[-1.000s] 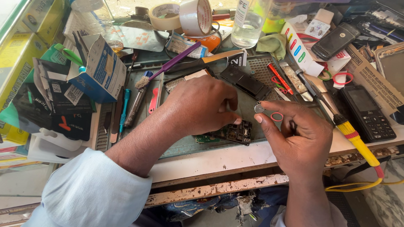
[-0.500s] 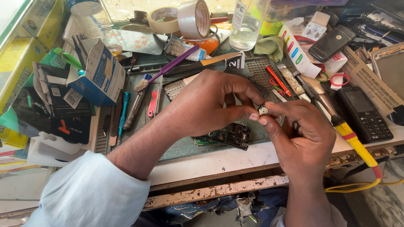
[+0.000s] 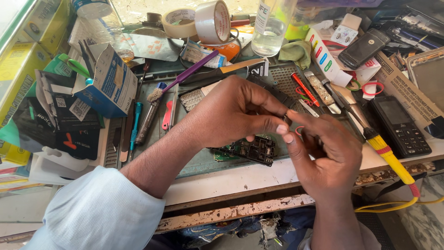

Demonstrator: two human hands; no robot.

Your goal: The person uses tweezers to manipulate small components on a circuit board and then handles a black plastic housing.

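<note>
left hand (image 3: 231,113) and right hand (image 3: 326,155) are meeting at frame centre | fingers (image 3: 277,129) are pinching together on a tiny part, too small to identify | circuit board (image 3: 252,150) is lying just below on the tabletop (image 3: 240,178), nearer the left hand

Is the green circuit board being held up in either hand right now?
No, the green circuit board lies on the bench mat, below the left hand and right hand.

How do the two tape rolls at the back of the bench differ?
The beige tape roll lies flat, its hole facing up; the silver tape roll stands on edge, leaning against it. The beige one is matte, the silver one shiny and looks wider. Both are partly used and sit untouched, far from both hands.
</note>
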